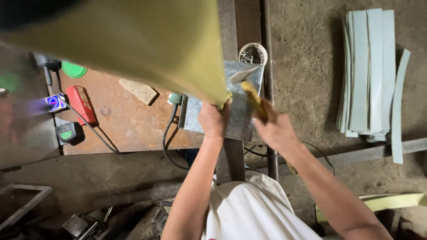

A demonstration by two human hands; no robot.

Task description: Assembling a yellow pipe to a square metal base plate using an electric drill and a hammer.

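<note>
Blurring, the right hand (276, 129) grips a half-hidden yellow-handled tool (254, 101).

yellow-green sheet (147, 40), red box (81, 104), rusty brown table (129, 129)

A metal workshop: rusty steel workbench (124, 129), stacked cut sheet strips (367, 71) on a concrete floor (307, 53).

Two hands, the left hand (213, 120) and the right hand (275, 129), appear at one table (124, 129). One large yellow sheet (147, 40), one galvanised metal box (238, 95) and one white cup of screws (252, 53) are seen, alongside one red device (81, 104), one wooden wedge (138, 91) and one stack of pale strips (369, 71) on the floor.
</note>
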